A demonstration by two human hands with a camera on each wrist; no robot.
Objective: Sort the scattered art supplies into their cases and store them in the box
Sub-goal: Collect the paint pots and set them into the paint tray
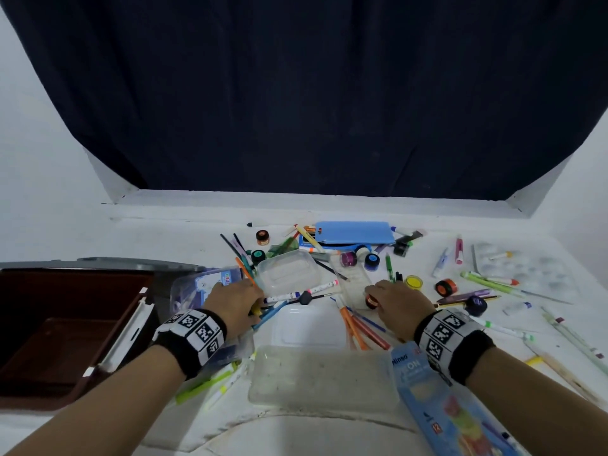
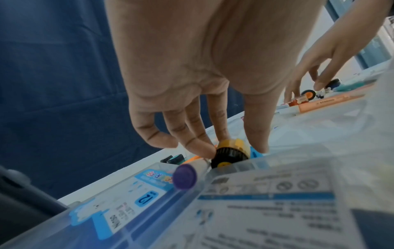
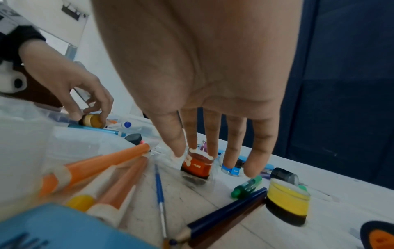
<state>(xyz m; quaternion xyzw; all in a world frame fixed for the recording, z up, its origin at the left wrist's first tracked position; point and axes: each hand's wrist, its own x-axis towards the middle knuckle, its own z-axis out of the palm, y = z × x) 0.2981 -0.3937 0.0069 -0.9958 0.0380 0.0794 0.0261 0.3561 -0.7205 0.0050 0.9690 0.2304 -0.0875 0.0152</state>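
Note:
Pens, brushes and paint pots lie scattered over the white table [image 1: 164, 232]. My left hand [image 1: 238, 299] reaches past a clear marker case with a blue label [image 1: 204, 284]. In the left wrist view its thumb and fingers [image 2: 200, 146] pinch a small yellow paint pot with a black lid [image 2: 231, 154]. My right hand [image 1: 391, 301] is over a small orange paint pot [image 1: 371, 301]. In the right wrist view its thumb and first two fingertips [image 3: 179, 151] pinch that pot [image 3: 197, 166] at the rim while it stands on the table.
A brown storage box [image 1: 65, 324] sits at the left edge. Clear plastic cases [image 1: 289, 269] [image 1: 322, 373] lie between my hands, a blue pouch [image 1: 353, 232] behind. A crayon pack [image 1: 437, 406], a yellow pot [image 1: 414, 282] and a clear palette [image 1: 526, 271] are on the right.

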